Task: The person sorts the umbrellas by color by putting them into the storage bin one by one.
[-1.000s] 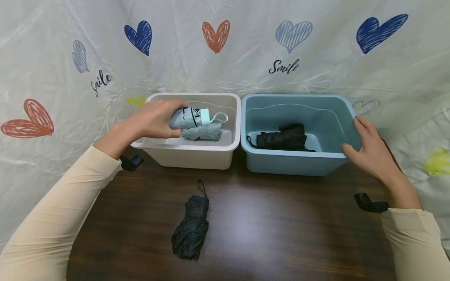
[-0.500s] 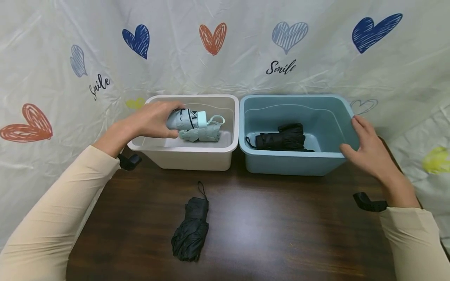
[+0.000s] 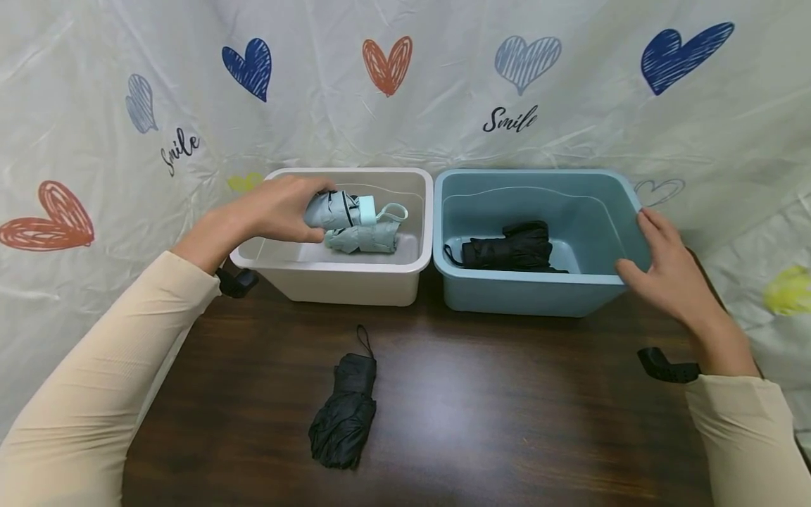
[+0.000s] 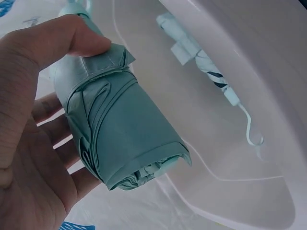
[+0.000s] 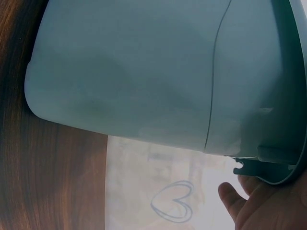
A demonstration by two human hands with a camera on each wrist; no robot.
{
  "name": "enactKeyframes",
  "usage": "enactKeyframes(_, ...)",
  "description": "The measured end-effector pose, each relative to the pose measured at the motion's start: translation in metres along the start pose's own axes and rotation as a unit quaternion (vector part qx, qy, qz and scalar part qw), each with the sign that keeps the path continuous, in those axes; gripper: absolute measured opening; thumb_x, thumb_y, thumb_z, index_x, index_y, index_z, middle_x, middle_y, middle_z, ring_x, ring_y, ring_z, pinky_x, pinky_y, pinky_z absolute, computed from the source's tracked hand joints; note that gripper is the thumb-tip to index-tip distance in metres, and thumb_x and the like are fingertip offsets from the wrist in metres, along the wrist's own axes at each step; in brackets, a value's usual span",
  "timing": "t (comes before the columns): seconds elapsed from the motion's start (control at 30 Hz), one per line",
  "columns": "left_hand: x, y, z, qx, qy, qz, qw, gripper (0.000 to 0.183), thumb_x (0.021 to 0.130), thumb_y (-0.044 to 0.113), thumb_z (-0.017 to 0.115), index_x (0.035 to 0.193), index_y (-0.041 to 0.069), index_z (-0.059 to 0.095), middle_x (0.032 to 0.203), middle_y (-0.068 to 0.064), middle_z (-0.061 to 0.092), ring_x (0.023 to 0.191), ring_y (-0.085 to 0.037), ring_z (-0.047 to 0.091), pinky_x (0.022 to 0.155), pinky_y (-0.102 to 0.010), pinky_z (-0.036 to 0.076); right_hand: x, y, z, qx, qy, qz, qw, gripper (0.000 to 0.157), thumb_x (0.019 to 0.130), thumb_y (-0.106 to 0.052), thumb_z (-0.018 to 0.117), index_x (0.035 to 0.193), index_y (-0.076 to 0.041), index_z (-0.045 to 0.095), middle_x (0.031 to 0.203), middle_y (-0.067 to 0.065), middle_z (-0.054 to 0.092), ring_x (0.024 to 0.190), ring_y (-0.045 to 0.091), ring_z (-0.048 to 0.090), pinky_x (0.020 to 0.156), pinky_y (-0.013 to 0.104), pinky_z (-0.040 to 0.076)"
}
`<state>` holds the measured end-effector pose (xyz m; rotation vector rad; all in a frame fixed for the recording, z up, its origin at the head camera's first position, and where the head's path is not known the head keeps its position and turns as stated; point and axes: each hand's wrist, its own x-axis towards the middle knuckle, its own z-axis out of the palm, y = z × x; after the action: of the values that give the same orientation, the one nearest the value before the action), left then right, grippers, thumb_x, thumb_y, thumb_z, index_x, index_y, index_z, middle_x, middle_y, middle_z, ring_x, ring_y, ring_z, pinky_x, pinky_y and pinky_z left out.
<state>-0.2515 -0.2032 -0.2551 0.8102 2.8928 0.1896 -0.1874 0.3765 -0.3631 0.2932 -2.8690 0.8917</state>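
Observation:
My left hand holds a folded light blue umbrella over the white bin, thumb on one side and fingers on the other. The left wrist view shows that umbrella's pleated fabric up close. Beneath it, a second folded pale blue-green umbrella lies inside the same bin. My right hand rests at the right corner of the blue bin, touching its rim with fingers fairly straight. A black folded umbrella lies inside the blue bin.
Another black folded umbrella, its wrist loop pointing at the bins, lies on the dark wooden table in front of the white bin. Behind the bins, which stand side by side, hangs a white sheet printed with hearts.

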Motion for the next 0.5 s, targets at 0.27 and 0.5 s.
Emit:
enactKeyframes(0.27,-0.002,0.000,-0.002,-0.010,-0.012,0.003,0.9999,0.070,0.083,0.021,0.077,0.148,0.008,0.054,0.133,-0.014,0.070,0.113,-0.033,0.065,0.095,-0.048,0.052,0.002,-0.001,0.000,-0.002,-0.005,0.001,1.000,0.084,0.098,-0.022,0.050,0.168,0.003,0.010,0.176,0.028,0.005,0.158,0.060,0.015,0.118,0.080,0.019)
enactKeyframes(0.5,-0.005,0.002,-0.011,-0.022,-0.026,-0.014,0.9993,0.083,0.087,0.021,0.070,0.161,0.005,0.037,0.154,-0.021,0.057,0.142,-0.042,0.053,0.115,-0.062,0.045,0.000,0.001,0.000,-0.001,-0.006,-0.001,1.000,0.084,0.099,-0.022,0.049,0.168,0.003,0.009,0.177,0.027,0.005,0.158,0.059,0.014,0.118,0.080,0.019)
